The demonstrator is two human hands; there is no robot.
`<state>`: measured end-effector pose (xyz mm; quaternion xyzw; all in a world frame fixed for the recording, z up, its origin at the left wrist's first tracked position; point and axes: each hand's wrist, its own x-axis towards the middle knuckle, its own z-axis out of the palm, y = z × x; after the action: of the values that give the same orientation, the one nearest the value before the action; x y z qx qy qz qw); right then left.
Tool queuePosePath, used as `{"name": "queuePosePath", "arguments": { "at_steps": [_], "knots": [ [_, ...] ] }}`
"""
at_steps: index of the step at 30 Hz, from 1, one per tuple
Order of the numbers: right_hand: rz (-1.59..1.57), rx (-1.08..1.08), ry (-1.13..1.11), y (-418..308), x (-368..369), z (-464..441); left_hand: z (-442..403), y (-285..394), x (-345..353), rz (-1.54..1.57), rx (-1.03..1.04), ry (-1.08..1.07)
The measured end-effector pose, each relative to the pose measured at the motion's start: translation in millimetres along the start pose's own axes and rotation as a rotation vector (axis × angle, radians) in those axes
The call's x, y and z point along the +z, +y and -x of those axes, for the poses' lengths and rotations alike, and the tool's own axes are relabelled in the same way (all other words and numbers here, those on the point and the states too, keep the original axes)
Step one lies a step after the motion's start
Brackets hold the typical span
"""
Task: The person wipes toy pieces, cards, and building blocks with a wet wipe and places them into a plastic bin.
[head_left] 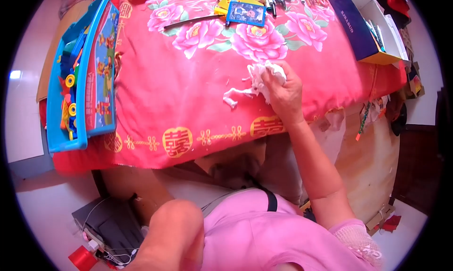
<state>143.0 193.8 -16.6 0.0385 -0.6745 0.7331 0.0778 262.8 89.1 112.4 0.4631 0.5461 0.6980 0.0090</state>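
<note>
My right hand [286,94] is closed around a wad of crumpled white tissue [265,80] above the red floral cloth [184,91]. A thin twisted strip of the tissue trails to the left onto the cloth, with small white scraps near it. Of my left side only a bent arm shows at the bottom; the hand itself is out of view.
A blue toy bin [81,141] with colourful plastic pieces stands at the left. Pens, yellow cards and a blue-framed picture card [246,13] lie at the back. An open dark-blue box [355,28] holding pens sits at the right.
</note>
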Motion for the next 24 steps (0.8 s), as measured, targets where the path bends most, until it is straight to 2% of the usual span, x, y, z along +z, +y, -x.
{"name": "queuePosePath", "arguments": {
  "at_steps": [5, 9, 12, 16, 18, 20, 24],
  "knots": [
    [0.045, -0.057, 0.005, 2.5, 2.1, -0.5, 1.7, 7.5, 2.3, -0.046, -0.005, -0.015],
    [-0.086, 0.045, -0.016, -1.7, 3.0, 1.8, 3.4, 10.1, 7.9, -0.065, 0.007, -0.029],
    [0.115, -0.066, 0.025, 5.6, 1.0, -0.7, 4.5, 16.6, 10.9, -0.100, 0.014, -0.028],
    [0.215, -0.137, 0.082, 18.8, 1.3, 4.1, 3.4, 20.1, 12.0, -0.147, 0.027, 0.000],
    [0.103, -0.132, 0.042, 3.2, 2.1, -18.4, 0.1, 22.4, 10.0, -0.175, 0.033, 0.008],
    [0.255, -0.225, 0.075, 6.6, -2.9, -3.7, 0.5, 25.1, 10.0, -0.208, 0.037, -0.004],
    [0.175, -0.162, 0.065, 12.0, 3.3, 0.3, 1.2, 31.3, -1.9, -0.257, 0.033, -0.022]
  ]
}}
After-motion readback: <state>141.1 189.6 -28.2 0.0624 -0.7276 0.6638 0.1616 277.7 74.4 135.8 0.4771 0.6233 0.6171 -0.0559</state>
